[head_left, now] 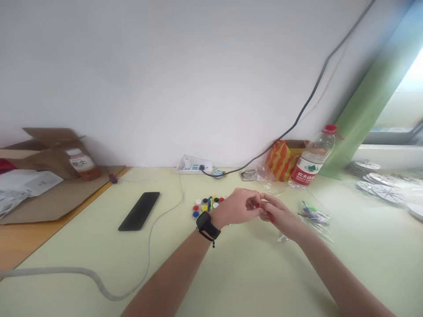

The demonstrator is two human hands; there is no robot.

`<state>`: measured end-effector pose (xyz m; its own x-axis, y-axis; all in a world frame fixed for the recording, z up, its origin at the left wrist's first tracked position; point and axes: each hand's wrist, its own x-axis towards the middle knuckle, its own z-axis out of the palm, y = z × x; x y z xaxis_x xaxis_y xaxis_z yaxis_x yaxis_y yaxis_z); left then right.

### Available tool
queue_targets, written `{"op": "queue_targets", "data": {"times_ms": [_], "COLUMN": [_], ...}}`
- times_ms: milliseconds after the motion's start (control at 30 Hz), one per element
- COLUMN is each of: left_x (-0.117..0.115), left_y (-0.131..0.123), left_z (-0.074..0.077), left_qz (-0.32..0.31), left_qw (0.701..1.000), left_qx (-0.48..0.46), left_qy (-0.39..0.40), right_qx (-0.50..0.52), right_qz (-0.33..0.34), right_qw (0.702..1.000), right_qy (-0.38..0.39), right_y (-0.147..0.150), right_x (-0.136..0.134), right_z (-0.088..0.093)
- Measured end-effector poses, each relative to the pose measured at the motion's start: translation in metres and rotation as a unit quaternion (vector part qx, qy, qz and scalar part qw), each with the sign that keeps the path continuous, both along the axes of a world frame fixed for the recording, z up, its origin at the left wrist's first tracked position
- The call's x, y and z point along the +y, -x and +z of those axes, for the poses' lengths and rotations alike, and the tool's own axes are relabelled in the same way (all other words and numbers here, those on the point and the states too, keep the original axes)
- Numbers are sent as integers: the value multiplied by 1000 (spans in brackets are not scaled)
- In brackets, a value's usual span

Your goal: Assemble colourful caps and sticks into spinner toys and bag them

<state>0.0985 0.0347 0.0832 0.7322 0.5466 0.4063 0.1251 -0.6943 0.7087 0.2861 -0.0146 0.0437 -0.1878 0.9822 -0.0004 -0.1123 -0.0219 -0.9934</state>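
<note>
My left hand [239, 206], with a black watch [205, 223] on its wrist, meets my right hand [276, 214] above the pale green table [231, 273]. Both hands pinch a small red piece [259, 205] between their fingertips; a red stick-like part [271, 218] shows under my right fingers. Just left of my left hand lies a cluster of small coloured round caps and sticks [206, 205]. A clear plastic bag with small parts [313, 215] lies right of my right hand.
A black phone [139, 211] lies to the left, a grey cable [99, 281] curving near it. At the wall stand a power strip [194, 167], a water bottle [312, 159], a striped bag [279, 160], a cardboard box [49, 152] with a drink bottle [81, 164]. White discs [380, 185] lie far right.
</note>
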Motion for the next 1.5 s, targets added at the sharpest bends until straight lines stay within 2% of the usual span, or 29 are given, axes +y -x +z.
{"op": "queue_targets", "data": {"times_ms": [100,167,233,333,433,533,667,800,933,1033,1133,1367,1500], "left_x": [3,6,10,15,20,26,34,41,46,48,48,48,45], "left_y": [2,3,4,6,10,14,20,28,35,38,40,47,43], "left_z": [-5,-10,-16,-28,-36,-38,-35,-33,-33,-34,-35,-31,-31], "left_qz": [21,33,31,24,12,-1,-11,9,42,56,68,67,84], "left_qw": [1000,999,996,990,980,972,967,968,968,968,967,967,969], "left_qx": [9,39,80,141,197,234,254,249,241,237,235,239,223], "left_qy": [4,-4,-13,-10,-9,-2,20,-11,-55,-63,-63,-61,-74], "right_qx": [-134,-255,-359,-442,-485,-513,-504,-469,-474,-484,-469,-379,-327], "right_qz": [-71,-134,-164,-149,-125,-102,-49,84,157,172,177,126,120], "right_qw": [987,953,908,864,842,830,844,873,866,858,865,917,937], "right_qy": [-47,-97,-143,-188,-199,-194,-176,-102,-19,9,8,0,-12], "right_y": [-7,-17,-28,-40,-42,-40,-46,-66,-85,-90,-89,-79,-67], "right_x": [5,11,16,22,22,19,12,-2,-15,-15,-12,-11,-11], "right_z": [-7,-15,-24,-34,-39,-35,-14,14,25,22,17,14,16]}}
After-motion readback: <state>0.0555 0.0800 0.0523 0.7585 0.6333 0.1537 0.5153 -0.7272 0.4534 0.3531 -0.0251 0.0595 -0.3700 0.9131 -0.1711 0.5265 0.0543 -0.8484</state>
